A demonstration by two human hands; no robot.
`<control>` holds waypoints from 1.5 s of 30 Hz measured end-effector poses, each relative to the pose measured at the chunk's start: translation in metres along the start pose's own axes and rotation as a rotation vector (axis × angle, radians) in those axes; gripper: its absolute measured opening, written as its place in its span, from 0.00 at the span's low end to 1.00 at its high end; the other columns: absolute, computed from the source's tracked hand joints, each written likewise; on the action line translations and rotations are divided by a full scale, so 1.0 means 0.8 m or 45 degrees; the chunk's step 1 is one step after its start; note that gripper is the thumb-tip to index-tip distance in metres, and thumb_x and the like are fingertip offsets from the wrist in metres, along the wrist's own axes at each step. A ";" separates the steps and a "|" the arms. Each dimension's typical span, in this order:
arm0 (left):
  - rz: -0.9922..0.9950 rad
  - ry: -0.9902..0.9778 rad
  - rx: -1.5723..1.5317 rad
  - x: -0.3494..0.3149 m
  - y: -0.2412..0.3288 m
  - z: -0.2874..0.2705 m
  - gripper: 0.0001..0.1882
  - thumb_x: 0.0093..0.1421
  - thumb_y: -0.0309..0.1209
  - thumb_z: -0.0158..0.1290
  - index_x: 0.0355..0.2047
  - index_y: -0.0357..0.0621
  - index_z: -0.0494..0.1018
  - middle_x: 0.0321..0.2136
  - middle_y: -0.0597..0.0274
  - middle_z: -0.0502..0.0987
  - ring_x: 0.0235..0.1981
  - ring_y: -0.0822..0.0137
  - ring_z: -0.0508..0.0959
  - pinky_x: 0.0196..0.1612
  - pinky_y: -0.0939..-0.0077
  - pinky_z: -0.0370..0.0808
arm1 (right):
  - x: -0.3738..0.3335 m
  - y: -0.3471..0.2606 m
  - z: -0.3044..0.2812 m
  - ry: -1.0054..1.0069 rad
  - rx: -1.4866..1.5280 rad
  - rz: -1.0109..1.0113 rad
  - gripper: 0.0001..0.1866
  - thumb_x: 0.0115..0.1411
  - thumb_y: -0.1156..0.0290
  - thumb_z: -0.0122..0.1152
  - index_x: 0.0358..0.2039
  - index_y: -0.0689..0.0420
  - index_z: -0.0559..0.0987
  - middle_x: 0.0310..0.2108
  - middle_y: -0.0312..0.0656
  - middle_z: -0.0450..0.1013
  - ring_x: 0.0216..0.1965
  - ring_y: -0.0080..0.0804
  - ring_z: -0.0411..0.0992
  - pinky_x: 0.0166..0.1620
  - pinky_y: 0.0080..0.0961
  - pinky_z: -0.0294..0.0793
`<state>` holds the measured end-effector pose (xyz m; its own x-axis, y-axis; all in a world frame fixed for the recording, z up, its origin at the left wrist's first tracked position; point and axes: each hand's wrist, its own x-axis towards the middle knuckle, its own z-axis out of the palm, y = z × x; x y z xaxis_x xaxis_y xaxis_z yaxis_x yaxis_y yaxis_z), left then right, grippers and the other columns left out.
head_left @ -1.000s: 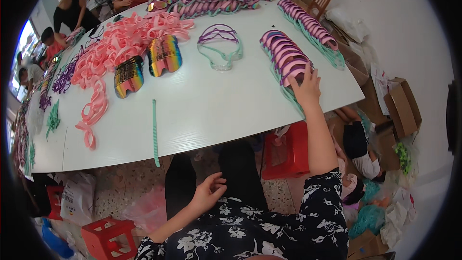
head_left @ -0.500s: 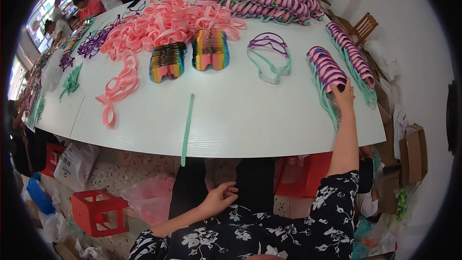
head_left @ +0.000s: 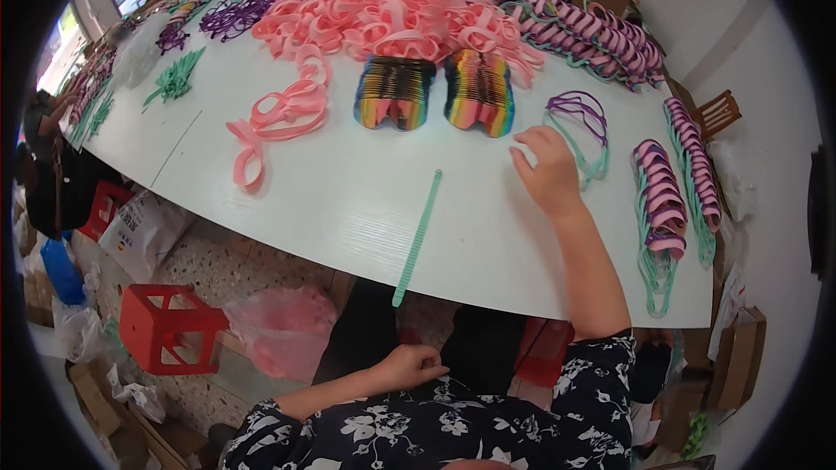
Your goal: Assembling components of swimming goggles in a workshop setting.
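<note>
My right hand (head_left: 549, 170) is over the table with its fingers apart and nothing in them. Just beyond it lies a purple goggle frame (head_left: 576, 106) with a mint-green strap (head_left: 597, 167). To its left are two stacks of rainbow mirrored lenses, one (head_left: 394, 94) further left and the other (head_left: 478, 94) closer to the fingers. A ribbed mint-green strap (head_left: 421, 231) stretches across the table's front edge, its end overhanging. Low in front of my body, my left hand (head_left: 411, 367) rests empty, its fingers loosely bent.
Pink foam strips (head_left: 383, 17) are heaped at the back of the table (head_left: 331, 209). Rows of assembled pink-and-purple goggles (head_left: 659, 200) line the right side. Purple frames (head_left: 244, 13) and green straps (head_left: 177, 77) lie left. A red stool (head_left: 170, 331) stands on the floor.
My right hand has left the goggle row on the right and moved left toward the lenses. The view has turned left, shifting the table's contents rightward. My left hand stays low in front of me.
</note>
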<state>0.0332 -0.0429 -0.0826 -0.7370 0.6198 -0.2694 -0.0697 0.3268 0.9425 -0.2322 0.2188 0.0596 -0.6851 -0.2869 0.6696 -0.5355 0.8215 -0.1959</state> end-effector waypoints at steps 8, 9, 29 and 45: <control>0.002 -0.270 -0.282 -0.070 0.056 -0.144 0.12 0.59 0.34 0.64 0.27 0.39 0.77 0.21 0.66 0.76 0.24 0.77 0.73 0.28 0.79 0.70 | 0.034 -0.004 0.097 0.027 -0.309 0.071 0.24 0.50 0.70 0.68 0.50 0.56 0.78 0.48 0.45 0.73 0.49 0.45 0.72 0.52 0.40 0.71; 0.054 -0.176 -0.263 -0.080 0.072 -0.167 0.10 0.58 0.32 0.64 0.27 0.39 0.77 0.22 0.66 0.77 0.25 0.77 0.74 0.28 0.79 0.70 | 0.033 0.000 0.104 0.043 -0.277 0.059 0.24 0.50 0.70 0.68 0.50 0.56 0.78 0.48 0.45 0.73 0.49 0.45 0.72 0.51 0.40 0.71; 0.231 1.877 0.479 -0.056 0.038 -0.394 0.06 0.63 0.28 0.53 0.37 0.40 0.77 0.34 0.56 0.81 0.37 0.62 0.80 0.43 0.69 0.75 | -0.014 -0.019 0.057 0.182 0.204 0.558 0.19 0.56 0.73 0.66 0.49 0.60 0.75 0.45 0.41 0.74 0.47 0.36 0.74 0.50 0.35 0.73; 0.617 0.547 -1.619 -0.111 0.098 -0.076 0.07 0.68 0.24 0.47 0.42 0.34 0.70 0.34 0.59 0.76 0.34 0.68 0.77 0.43 0.71 0.75 | -0.221 -0.270 -0.045 -0.340 2.811 0.861 0.31 0.53 0.61 0.69 0.54 0.59 0.69 0.48 0.46 0.72 0.63 0.51 0.65 0.65 0.62 0.60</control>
<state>0.0521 -0.1158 0.0269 -0.9890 0.1478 -0.0113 -0.1323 -0.8455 0.5174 0.0224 0.1096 0.0092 -0.8587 -0.4868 0.1603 0.3113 -0.7438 -0.5914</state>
